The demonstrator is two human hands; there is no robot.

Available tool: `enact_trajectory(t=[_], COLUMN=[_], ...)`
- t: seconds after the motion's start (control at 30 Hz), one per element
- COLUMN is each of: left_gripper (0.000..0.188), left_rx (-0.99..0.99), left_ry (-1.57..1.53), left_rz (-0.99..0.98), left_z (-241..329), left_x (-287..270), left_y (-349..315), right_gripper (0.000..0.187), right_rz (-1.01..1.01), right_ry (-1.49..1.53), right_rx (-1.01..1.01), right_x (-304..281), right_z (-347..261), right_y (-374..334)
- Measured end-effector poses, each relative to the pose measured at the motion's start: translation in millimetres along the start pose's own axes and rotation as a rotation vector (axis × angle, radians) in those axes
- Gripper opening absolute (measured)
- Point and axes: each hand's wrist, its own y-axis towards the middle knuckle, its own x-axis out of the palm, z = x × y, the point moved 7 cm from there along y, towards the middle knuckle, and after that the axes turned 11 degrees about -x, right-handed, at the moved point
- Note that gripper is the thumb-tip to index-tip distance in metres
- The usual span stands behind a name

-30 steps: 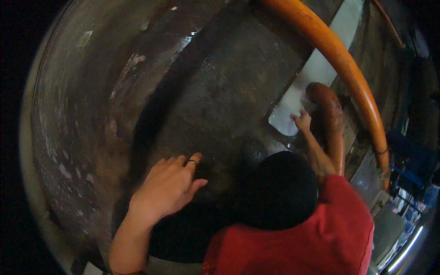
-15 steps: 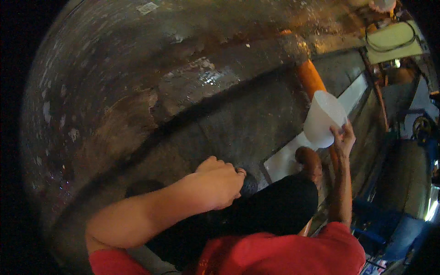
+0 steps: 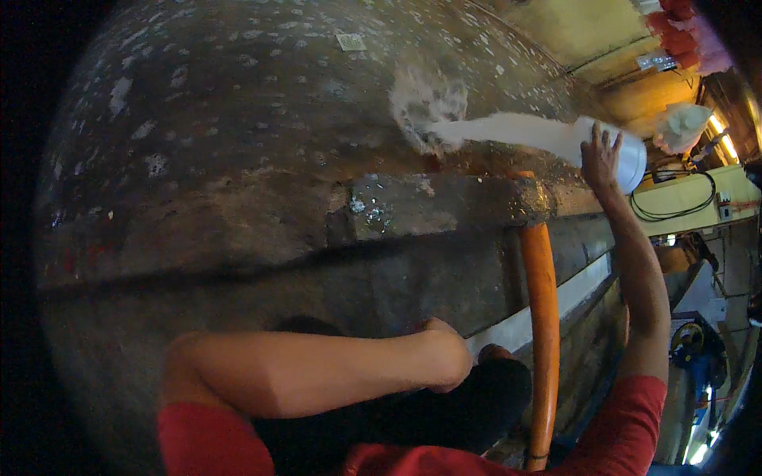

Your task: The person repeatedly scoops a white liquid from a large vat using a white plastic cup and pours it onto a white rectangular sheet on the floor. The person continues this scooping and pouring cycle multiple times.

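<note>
High at the right, my right hand (image 3: 602, 159) grips a white plastic bucket (image 3: 632, 163) tipped on its side, its mouth toward the left. Out of it shoots a pale stream of liquid (image 3: 516, 129), which hits the dark, white-speckled wall (image 3: 262, 103) and bursts into a splash (image 3: 429, 107). My left arm lies bent across my lap. At its end my left hand (image 3: 446, 353) rests by my knee; the wrist is bent and the fingers are out of sight, so what they do cannot be told.
An orange pipe (image 3: 542, 317) runs down from the wall's wet ledge (image 3: 444, 205), close to my right arm. A pale strip (image 3: 583, 287) lies behind it. To the far right are a yellowish box (image 3: 698, 202) with a black cable and a whitish bag (image 3: 683, 127).
My right hand has swung the bucket upward and tipped it; liquid now flies onto the wall. My left hand has shifted slightly right and its fingers have turned from view. The view has tilted up.
</note>
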Motion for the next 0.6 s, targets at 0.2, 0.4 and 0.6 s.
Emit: enact_trajectory(t=[0.2, 0.4, 0.6], left_gripper=[0.048, 0.055, 0.056], left_rx=[0.033, -0.002, 0.060], left_ry=[0.003, -0.033, -0.071], left_rz=[0.029, -0.042, -0.006], left_z=[-5.3, -2.4, 5.8], left_x=[4.2, -3.9, -6.8], left_y=[-1.2, -12.8, -16.6], right_gripper=[0.021, 0.037, 0.047], right_rz=[0.025, 0.166, -0.152], right_ry=[-0.241, 0.023, 1.003], right_rx=[0.154, 0.342, 0.472], right_x=[-32.6, 1.6, 111.2], right_z=[96.4, 161.1, 5.2], right_y=[39.6, -62.6, -275.3])
